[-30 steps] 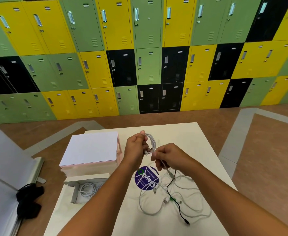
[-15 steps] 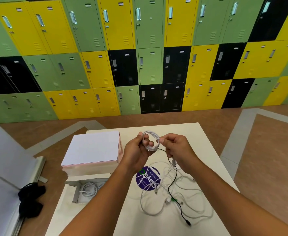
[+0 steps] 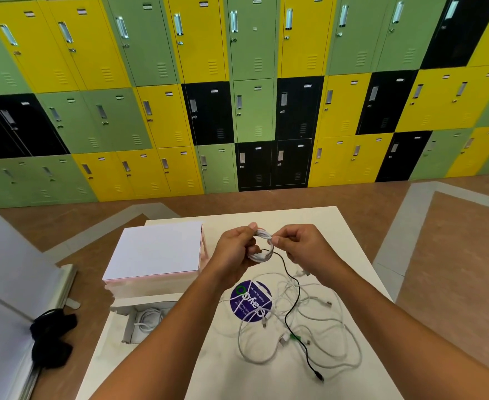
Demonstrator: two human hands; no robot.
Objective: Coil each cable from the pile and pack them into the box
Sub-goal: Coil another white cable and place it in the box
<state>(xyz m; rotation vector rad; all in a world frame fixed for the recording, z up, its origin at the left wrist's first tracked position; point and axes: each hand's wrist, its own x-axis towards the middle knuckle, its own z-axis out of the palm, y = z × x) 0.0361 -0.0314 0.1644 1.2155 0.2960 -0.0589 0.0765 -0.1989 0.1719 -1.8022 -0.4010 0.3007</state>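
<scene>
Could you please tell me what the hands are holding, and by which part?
Both hold the white cable coil: the left hand grips its left side, the right hand pinches its upper right edge.

At lower left, the left forearm (image 3: 162, 330) covers the right side of the box (image 3: 128, 330); small print on the purple sticker (image 3: 250, 298) is unreadable.

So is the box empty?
No, a coiled white cable lies inside the open box near the table's left edge.
</scene>
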